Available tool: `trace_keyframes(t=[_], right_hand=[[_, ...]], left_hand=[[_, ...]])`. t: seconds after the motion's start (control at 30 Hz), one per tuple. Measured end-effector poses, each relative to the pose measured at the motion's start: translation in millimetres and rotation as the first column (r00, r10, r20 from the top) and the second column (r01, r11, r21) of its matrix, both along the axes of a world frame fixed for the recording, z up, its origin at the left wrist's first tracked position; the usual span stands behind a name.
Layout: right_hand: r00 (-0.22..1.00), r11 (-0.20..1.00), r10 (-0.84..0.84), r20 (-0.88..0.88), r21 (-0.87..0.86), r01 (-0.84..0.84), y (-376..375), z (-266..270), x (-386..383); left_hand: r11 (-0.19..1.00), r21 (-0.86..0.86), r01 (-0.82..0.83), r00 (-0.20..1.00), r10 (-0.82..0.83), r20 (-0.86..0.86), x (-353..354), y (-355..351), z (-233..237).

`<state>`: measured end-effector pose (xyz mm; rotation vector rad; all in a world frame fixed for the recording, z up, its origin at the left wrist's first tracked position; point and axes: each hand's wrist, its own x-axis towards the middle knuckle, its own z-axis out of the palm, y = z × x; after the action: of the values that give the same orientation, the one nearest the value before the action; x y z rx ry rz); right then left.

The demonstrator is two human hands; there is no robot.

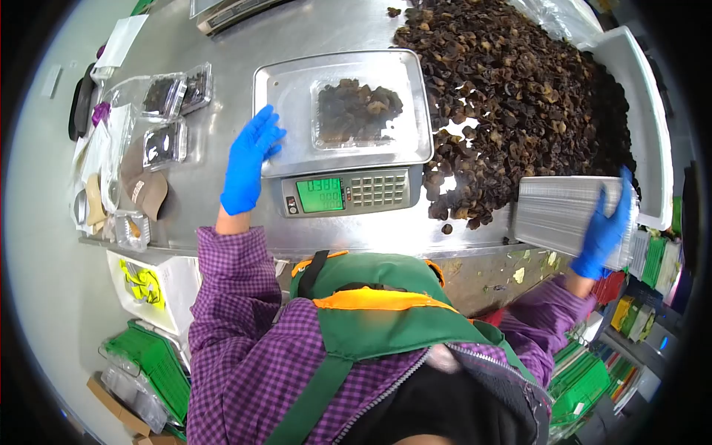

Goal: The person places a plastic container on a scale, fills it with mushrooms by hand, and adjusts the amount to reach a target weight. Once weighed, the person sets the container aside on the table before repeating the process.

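Steel tabletop [222, 67] spans the upper frame. At upper centre, a filled tray [356, 113] rests on the scale [378, 191], readout facing us. Our left hand [252, 159] is open, empty; our right hand [604, 230], grip unclear, meets stacked trays [549, 211] placed within reach.

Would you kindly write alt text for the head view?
Gloved left hand beside a scale bearing a clear tray of dark, crinkled pieces; gloved right hand at stacked plastic trays. A large heap of similar pieces lies on the metal table.
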<state>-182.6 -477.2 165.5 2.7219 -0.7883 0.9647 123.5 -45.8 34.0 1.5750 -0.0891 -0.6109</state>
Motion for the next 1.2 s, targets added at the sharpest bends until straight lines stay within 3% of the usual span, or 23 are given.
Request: trace_keyframes(t=[0.03,0.1,0.17,0.2,0.23,0.3,0.37,0.47,0.63,0.7,0.77,0.8,0.83,0.87,0.9,0.97,1.03,1.07,1.1,1.13,1.17,1.2], right_hand=[[0.961,0.971,-0.237,-0.141,-0.037,0.234,-29,12,-35],[0.922,0.979,-0.185,-0.341,0.014,0.202,-102,1,-117],[0.925,0.785,-0.237,-0.298,0.502,0.363,-146,-2,-159],[0.967,0.708,-0.179,-0.182,0.659,0.255,-147,2,-165],[0.967,0.706,-0.179,-0.18,0.661,0.254,-145,8,-165],[0.97,0.539,-0.21,-0.124,0.813,0.221,-132,25,-156],[0.97,0.56,-0.167,-0.177,0.793,0.241,-134,31,-158],[0.978,0.433,-0.104,-0.18,0.877,0.208,-134,39,-154],[0.982,0.429,-0.178,-0.063,0.893,0.135,-143,45,-152],[0.97,0.468,-0.17,-0.172,0.853,0.233,-145,52,-156],[0.971,0.566,-0.225,-0.081,0.801,0.198,-134,51,-147],[0.968,0.566,-0.198,-0.156,0.788,0.243,-140,67,-150],[0.985,0.71,-0.172,-0.017,0.691,0.136,-138,68,-150],[0.978,0.753,-0.174,-0.114,0.625,0.206,-159,83,-168],[0.961,0.754,-0.275,-0.019,0.616,0.228,-145,90,-158],[0.974,0.831,-0.178,0.137,0.551,0.074,-73,92,-98],[0.954,0.755,0.017,0.298,0.621,-0.208,0,60,-30],[0.978,0.841,0.137,0.155,0.503,-0.198,18,34,-7],[0.905,0.73,0.29,0.31,0.54,-0.419,32,-14,15],[0.877,0.506,0.289,0.383,0.717,-0.48,87,-14,64],[0.869,0.697,0.455,0.194,0.529,-0.483,121,-19,97],[0.821,0.817,0.546,-0.168,0.323,-0.477,129,-26,119]], left_hand=[[0.999,-0.017,-0.038,0.998,0.039,0.042,4,5,0],[0.997,-0.05,-0.061,0.997,0.063,0.049,6,5,6],[0.996,-0.063,-0.07,0.994,0.075,0.074,7,1,9],[0.996,-0.046,-0.08,0.992,0.084,0.094,6,-3,11],[0.996,-0.044,-0.08,0.992,0.084,0.096,6,-6,13],[0.997,-0.065,-0.048,0.994,0.054,0.095,6,-13,16],[0.998,-0.062,-0.028,0.993,0.035,0.109,10,-18,11],[0.998,-0.061,0.008,0.992,-0.001,0.127,21,-30,5],[0.999,-0.029,0.03,0.989,-0.025,0.149,58,-63,-29],[0.993,0.081,0.085,0.949,-0.105,0.297,80,-76,-65],[0.921,0.378,0.094,0.858,-0.267,0.439,94,-95,-92],[0.925,0.286,0.25,0.903,-0.329,0.276,92,-99,-66],[0.909,0.161,0.384,0.908,-0.404,0.111,80,-97,-40],[0.925,0.076,0.373,0.924,-0.377,0.058,78,-96,-33],[0.933,-0.01,0.36,0.933,-0.36,-0.004,75,-94,-29],[0.951,-0.184,0.249,0.963,-0.223,0.149,67,-77,-28],[0.941,-0.216,0.261,0.833,-0.106,0.542,92,-50,-68],[0.947,-0.321,0.028,0.998,-0.01,0.06,105,-41,-59],[0.995,0.068,0.079,0.85,-0.103,0.516,123,-16,-79],[0.922,-0.371,-0.113,0.991,0.131,0.024,135,-8,-66],[0.993,0.075,-0.092,0.758,0.021,0.651,172,20,-82],[0.795,0.527,-0.302,0.644,-0.237,0.727,165,14,-18]])
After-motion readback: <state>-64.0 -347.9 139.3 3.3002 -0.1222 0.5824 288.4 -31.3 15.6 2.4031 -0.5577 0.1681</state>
